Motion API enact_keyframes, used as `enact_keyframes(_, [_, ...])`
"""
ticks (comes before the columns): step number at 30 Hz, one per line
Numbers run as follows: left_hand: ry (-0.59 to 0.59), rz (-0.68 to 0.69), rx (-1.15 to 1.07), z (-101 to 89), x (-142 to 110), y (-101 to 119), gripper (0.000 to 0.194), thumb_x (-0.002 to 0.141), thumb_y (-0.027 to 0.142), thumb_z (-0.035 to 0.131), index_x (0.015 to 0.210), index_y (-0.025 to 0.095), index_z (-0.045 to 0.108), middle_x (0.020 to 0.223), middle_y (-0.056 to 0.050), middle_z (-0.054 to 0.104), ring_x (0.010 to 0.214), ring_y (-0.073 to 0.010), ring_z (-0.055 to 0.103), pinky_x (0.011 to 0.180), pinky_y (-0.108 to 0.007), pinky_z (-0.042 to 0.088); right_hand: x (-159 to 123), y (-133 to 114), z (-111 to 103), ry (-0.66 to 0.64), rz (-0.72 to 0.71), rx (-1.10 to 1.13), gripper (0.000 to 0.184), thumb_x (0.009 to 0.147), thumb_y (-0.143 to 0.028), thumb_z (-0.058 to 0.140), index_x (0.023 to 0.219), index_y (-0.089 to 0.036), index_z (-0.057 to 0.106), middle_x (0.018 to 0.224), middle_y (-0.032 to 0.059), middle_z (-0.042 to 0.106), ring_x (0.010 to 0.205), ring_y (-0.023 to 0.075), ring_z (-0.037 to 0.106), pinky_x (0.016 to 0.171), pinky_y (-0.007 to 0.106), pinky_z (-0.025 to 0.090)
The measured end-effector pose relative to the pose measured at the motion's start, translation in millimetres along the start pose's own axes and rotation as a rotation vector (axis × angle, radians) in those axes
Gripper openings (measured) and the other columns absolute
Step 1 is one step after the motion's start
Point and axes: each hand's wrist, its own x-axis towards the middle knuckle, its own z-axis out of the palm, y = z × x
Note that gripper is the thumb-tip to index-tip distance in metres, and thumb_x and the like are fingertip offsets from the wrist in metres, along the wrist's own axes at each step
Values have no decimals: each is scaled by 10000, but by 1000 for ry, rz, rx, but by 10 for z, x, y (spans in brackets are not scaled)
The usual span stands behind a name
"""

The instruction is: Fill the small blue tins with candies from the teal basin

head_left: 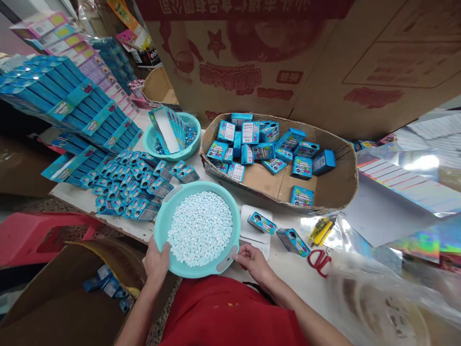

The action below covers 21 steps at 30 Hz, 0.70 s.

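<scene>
A turquoise plastic basin [161, 222] full of small pale candies [201, 228] is held at the table's front edge, close to the red clothing on my body. My left hand [157, 260] grips its lower left rim, thumb over the edge. At the lower right, the curled fingers of my right hand [254, 262] pinch the rim by the grey handle [227, 259]; the fingertips are partly hidden. Just right of the basin, a blue candy box [261, 223] lies on a white flat device [256, 210], perhaps a scale. Another blue box [293, 241] lies beside it.
A cut-down carton [338, 185] holds several blue boxes. Small open boxes [126, 185] stand left, below tall stacks [68, 96]. Behind is a second turquoise basin [146, 142]. Red scissors [319, 262] and a yellow cutter [323, 232] lie right. A floor carton [43, 298] sits lower left.
</scene>
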Motion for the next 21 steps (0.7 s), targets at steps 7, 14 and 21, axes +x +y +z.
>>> enact_keyframes(7, [28, 105, 11, -43, 157, -39, 522, 822, 297, 459, 1313, 124, 434, 1117, -158, 632, 997, -305, 603, 851, -416, 456, -90, 73, 56, -179, 14, 2, 412, 557, -529, 758, 635, -197, 527, 569, -44, 523, 540, 119, 477, 542, 237, 361])
enact_keyframes(14, [-16, 55, 6, -44, 114, -21, 514, 853, 315, 412, 1327, 118, 406, 1076, -165, 640, 956, -315, 609, 816, -419, 455, -29, 33, -29, -230, -8, -190, 400, 580, -548, 729, 653, -195, 555, 607, -20, 559, 596, 146, 495, 571, 256, 380])
enact_keyframes(21, [266, 239, 83, -24, 55, 32, 576, 861, 355, 438, 1369, 90, 380, 1262, -203, 520, 1199, -343, 446, 983, -480, 352, -257, 63, -365, 85, -152, -448, 394, 705, -581, 614, 626, -219, 479, 563, -22, 482, 524, 148, 450, 512, 274, 383])
